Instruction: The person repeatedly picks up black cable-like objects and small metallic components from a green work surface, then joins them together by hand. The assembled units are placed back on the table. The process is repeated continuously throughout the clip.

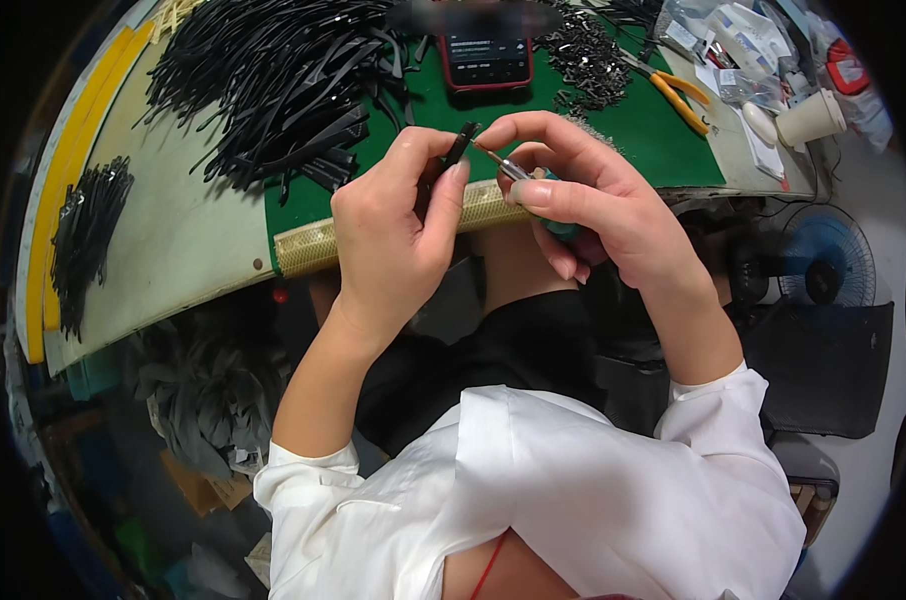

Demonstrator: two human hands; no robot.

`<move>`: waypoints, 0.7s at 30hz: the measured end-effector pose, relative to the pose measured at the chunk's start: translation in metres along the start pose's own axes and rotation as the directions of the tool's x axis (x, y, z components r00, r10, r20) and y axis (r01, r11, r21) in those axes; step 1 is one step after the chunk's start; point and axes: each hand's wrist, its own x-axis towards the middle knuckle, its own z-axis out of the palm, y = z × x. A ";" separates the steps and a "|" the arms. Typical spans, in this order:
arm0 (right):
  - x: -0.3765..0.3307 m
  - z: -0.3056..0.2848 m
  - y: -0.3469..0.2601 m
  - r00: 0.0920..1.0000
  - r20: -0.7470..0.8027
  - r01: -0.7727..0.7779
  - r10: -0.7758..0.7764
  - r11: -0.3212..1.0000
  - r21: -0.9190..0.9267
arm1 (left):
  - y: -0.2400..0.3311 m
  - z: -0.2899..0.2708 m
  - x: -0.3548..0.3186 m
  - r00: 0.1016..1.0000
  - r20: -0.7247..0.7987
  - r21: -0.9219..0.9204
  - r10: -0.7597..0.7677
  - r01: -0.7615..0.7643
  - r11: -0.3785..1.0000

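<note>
Pinched between thumb and forefinger, a small black strip piece (461, 143) sits upright in the left hand (393, 225), whose grip is closed tight on its lower part. Facing it, the right hand (583, 195) has its grip closed on a slim screwdriver-like tool (503, 165), the metal tip touching the top of the black piece; a teal handle end shows under the palm. Both hands hover just in front of the near edge of the green mat (613, 130) on the tabletop (173, 240), above its woven yellowish border. At the mat's far left lies a large heap of black strips (273, 70), and a smaller bundle of black strips (88, 230) rests well to the left of the mat on the pale surface. A phone in a red case (488, 60) lies at the mat's far edge, a pile of small black parts (583, 60) beside it. Yellow-handled pliers (673, 95) lie on the mat's right side, with a paper cup (811, 118) beyond its right edge. A small fan (823, 260) stands below the mat's right corner.
</note>
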 end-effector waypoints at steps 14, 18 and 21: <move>0.002 0.014 0.002 0.996 -0.014 -0.088 0.092 0.978 0.192 | 0.005 -0.008 0.002 0.967 -0.012 0.298 0.256 -0.241 0.923; 0.006 0.016 0.017 0.992 -0.102 0.066 -0.073 0.996 -0.065 | 0.002 -0.011 0.004 0.955 0.056 0.358 0.292 -0.292 0.887; 0.010 0.023 0.029 0.927 -0.180 0.214 -0.331 0.855 -0.472 | 0.001 -0.014 0.005 0.950 0.093 0.390 0.299 -0.312 0.867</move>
